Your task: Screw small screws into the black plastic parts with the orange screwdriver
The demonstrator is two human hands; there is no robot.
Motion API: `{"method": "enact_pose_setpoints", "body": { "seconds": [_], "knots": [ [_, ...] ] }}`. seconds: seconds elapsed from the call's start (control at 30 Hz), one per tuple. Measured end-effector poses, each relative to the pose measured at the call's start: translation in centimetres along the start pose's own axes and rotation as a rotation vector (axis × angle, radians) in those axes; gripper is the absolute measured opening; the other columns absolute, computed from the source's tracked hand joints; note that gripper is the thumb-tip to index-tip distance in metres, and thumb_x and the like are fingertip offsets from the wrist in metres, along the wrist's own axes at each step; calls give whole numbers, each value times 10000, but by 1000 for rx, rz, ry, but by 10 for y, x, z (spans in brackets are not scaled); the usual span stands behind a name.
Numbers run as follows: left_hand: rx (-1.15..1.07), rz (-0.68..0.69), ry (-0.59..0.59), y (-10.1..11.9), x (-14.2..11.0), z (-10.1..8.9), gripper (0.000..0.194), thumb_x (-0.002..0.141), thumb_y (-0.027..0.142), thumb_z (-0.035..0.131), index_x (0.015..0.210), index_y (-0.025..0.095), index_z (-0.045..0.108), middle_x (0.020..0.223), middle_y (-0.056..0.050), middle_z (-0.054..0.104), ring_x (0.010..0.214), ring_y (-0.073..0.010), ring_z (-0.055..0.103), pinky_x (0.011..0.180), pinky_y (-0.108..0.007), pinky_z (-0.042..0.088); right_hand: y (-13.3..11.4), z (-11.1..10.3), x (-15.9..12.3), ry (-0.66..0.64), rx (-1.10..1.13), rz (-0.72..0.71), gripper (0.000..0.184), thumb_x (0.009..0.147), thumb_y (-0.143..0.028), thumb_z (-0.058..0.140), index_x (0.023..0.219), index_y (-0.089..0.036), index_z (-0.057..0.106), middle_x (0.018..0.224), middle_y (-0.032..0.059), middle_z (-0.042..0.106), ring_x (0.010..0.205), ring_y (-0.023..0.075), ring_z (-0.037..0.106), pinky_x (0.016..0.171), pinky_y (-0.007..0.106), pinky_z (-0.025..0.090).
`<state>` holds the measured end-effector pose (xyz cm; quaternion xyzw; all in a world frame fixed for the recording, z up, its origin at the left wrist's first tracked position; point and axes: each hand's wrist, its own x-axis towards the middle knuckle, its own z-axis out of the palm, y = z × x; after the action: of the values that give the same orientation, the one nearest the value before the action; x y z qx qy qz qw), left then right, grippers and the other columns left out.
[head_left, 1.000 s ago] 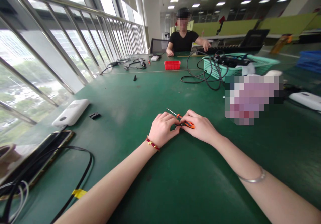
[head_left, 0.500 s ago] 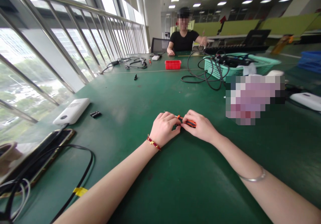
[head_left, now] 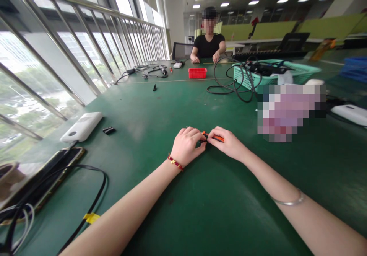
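Nearer you than the red tray [head_left: 197, 74], your right hand [head_left: 229, 144] grips the orange-handled screwdriver [head_left: 217, 137], and your left hand [head_left: 187, 144] narrowly pinches a small dark piece [head_left: 202, 142], mostly hidden. Work looks under way, neither thing set down; how much is done or left, I can't tell.

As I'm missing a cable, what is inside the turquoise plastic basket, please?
The turquoise plastic basket holds indistinct dark items, black cables looping over its rim; its bottom is covered.
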<state>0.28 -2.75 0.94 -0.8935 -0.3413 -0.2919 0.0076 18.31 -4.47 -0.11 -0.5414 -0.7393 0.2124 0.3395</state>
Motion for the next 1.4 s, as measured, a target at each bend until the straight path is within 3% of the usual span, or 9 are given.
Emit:
{"method": "enact_pose_setpoints", "body": {
  "seconds": [0.27,0.63,0.87,1.03,1.4],
  "knots": [
    [-22,-85,-48,0,1,2,54,733,222,627,782,208,609,836,1,669,851,-177,569,746,-318,428,4,0,2,2,43,17,135,780,-300,547,710,-199,601,755,-10,518,700,127,541,702,273,410],
    [-68,-105,-20,-1,0,-1,53,759,243,612,769,228,662,844,6,680,817,-169,567,740,-311,437,4,-1,1,2,-4,-16,118,792,-292,537,727,-203,579,776,-5,527,721,131,548,712,278,423],
    [-136,-138,32,-2,0,-1,97,782,275,609,811,238,694,825,2,689,816,-166,570,766,-315,452,-3,-2,-2,58,-94,-52,232,708,-316,654,902,-234,554,917,15,551,791,161,571,664,270,447],
    [-224,-175,41,-3,1,-1,97,770,289,634,812,233,701,842,3,694,810,-166,570,772,-316,461,0,-3,-2,21,-131,-93,128,772,-312,610,874,-235,603,890,14,538,793,157,580,695,271,441],
    [-240,-165,64,-3,0,0,83,755,263,650,799,236,716,831,0,696,809,-168,567,762,-319,465,-10,-8,-6,77,-252,-153,94,796,-261,584,881,-242,620,932,13,552,765,137,586,622,232,417]
  ]
}}
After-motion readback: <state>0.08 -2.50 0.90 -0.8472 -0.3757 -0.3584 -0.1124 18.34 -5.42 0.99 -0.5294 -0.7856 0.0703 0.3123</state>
